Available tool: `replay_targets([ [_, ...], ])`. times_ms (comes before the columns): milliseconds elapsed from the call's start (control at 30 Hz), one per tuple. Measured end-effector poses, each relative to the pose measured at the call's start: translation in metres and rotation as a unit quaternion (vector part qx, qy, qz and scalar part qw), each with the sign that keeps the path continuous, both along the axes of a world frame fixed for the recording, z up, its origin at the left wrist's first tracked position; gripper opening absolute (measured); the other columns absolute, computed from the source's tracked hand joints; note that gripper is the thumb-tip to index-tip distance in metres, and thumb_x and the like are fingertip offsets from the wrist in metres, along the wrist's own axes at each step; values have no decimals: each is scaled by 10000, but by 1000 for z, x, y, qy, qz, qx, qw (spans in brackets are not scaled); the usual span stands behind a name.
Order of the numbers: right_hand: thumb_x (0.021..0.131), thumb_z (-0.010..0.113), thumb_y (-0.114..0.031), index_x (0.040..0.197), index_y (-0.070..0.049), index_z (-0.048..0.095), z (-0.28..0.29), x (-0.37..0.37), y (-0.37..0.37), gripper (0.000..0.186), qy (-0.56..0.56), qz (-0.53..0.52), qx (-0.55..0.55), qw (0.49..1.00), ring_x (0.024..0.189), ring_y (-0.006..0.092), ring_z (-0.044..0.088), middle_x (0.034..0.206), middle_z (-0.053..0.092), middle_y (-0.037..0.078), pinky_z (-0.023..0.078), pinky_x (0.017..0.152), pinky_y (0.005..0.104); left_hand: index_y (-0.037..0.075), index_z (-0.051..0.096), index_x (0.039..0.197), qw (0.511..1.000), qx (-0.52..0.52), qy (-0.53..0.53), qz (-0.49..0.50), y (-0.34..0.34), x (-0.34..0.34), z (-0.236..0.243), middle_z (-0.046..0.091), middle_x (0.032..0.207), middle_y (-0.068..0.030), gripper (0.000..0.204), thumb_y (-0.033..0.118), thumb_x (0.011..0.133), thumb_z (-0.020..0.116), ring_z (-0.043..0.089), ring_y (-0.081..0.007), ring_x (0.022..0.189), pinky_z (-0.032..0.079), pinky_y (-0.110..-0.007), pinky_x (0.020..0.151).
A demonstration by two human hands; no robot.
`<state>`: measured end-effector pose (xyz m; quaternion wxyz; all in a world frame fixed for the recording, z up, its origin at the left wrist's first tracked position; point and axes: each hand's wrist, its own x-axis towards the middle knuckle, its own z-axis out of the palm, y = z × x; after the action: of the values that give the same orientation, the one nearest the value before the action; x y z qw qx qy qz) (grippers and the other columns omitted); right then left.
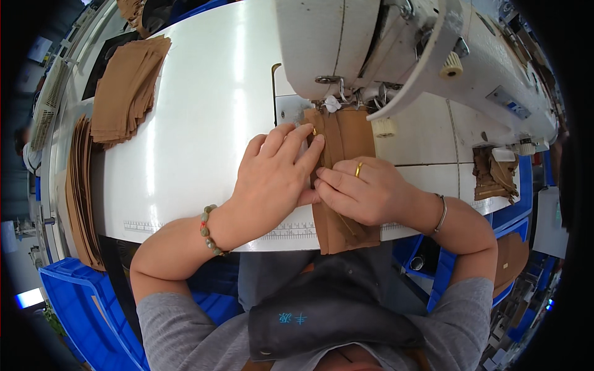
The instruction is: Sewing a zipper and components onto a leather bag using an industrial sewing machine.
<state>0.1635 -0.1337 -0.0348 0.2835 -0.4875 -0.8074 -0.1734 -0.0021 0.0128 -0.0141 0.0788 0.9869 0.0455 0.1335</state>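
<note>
Closest in, a dark apron covers the worker's lap below the table's front edge, w/ a blue bin off its front L corner. A ruler strip runs along that edge. The brown cloth lies across the table lengthwise, R of the edge's middle, near end slightly over the edge, far end up at the sewing machine.

R hand, w/ a gold ring, is on the near half of the cloth, thumb + index pinching a fold of it. L hand, bead bracelet on the wrist, lies palm down at the cloth's L side, fingers spread on it, thumb apart, not closed round anything.

Over by the table's R edge: a small brown pile. On the L edge, brown pcs stand in a row; farther back, twd the far L corner, a fanned brown stack.
</note>
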Motion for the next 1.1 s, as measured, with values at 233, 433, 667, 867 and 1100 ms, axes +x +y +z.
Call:
replay_targets([
  [233,715,735,-144,965,-34,644,2,7,7,288,49,-28,-4,998,766,199,636,1053,652,86,536,654,325,73,542,1430,1000,-6,25,11,-1,-2,0,554,1482,-117,875,271,650,884,519,-334,1351,434,-453,1061],
  [433,723,816,-213,1100,-71,621,3,12,9,447,46,-136,-112,983,1025,221,672,1337,635,94,526,795,363,7,472,1417,1000,-25,11,7,-1,-2,-1,530,1516,-135,954,207,599,919,505,-342,1380,425,-459,1077],
  [667,767,798,-220,1102,-82,622,4,11,8,403,47,-111,-130,984,1156,232,643,1306,636,87,516,857,360,14,479,1418,1000,-13,16,9,-1,-2,0,549,1498,-137,937,244,618,910,519,-330,1361,422,-456,1081],
  [867,773,787,-221,1075,-72,635,5,10,2,370,40,-136,-113,984,988,243,673,1283,645,91,534,825,354,25,539,1374,999,19,29,8,-2,-3,1,554,1496,-119,818,268,671,879,542,-322,1331,421,-447,1084],
  [1100,735,814,-189,1129,-62,719,-3,10,-2,424,13,-193,-134,972,1200,274,666,1323,659,87,576,817,387,56,614,1323,999,26,-34,10,1,4,-9,653,1382,-91,615,196,760,817,614,-269,1256,499,-397,1000],
])
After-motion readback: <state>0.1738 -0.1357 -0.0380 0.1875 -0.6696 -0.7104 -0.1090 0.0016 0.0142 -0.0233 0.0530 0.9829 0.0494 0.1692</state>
